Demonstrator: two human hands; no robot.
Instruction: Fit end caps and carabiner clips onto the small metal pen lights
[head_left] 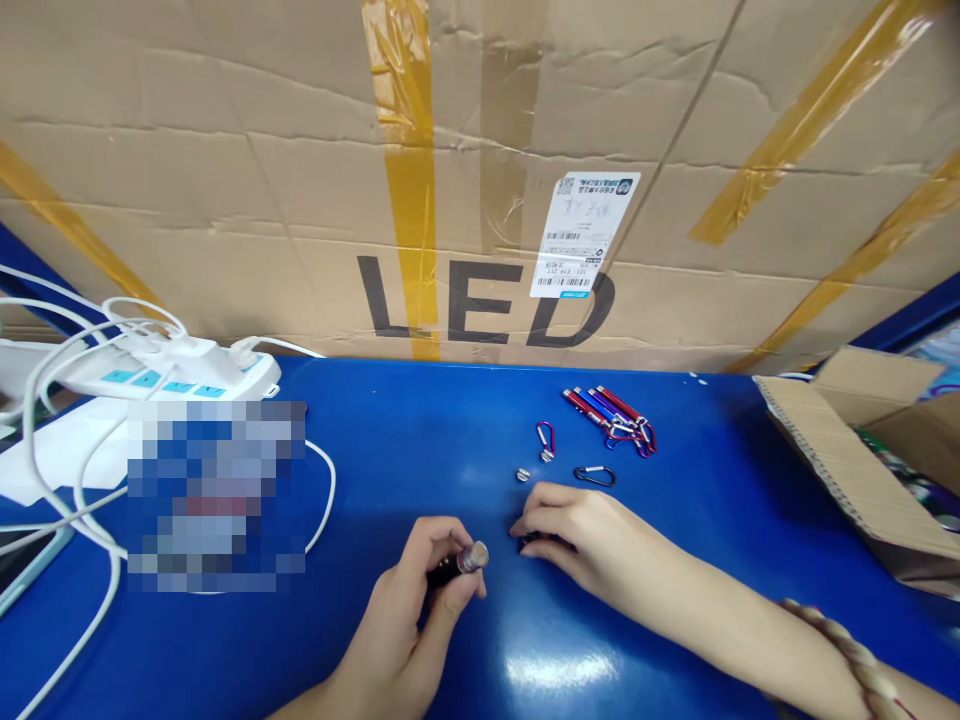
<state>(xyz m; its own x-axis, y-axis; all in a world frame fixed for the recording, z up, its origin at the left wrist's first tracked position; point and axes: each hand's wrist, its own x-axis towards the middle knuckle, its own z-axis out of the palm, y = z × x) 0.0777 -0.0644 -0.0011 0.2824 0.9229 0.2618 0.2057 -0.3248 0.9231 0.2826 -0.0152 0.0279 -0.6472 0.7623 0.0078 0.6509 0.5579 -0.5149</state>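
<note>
My left hand (416, 610) is closed around a small black flashlight tube (444, 572), its silver threaded end pointing up and to the right. Low over the blue table, my right hand (559, 525) has its fingers curled at something dark, mostly hidden under them. Just beyond that hand lie a small silver cap (523, 475) and a black carabiner (595, 476). A red carabiner (546, 440) with a silver end piece rests a little farther back. Several slim red and blue penlights (609, 408) with carabiners lie together behind it.
A large cardboard box (300, 200) marked LED stands along the back of the blue table (390, 430). At left are a white power strip (187, 375), tangled white cables (56, 500) and a blurred-out patch. An open carton (832, 480) sits at right with items inside.
</note>
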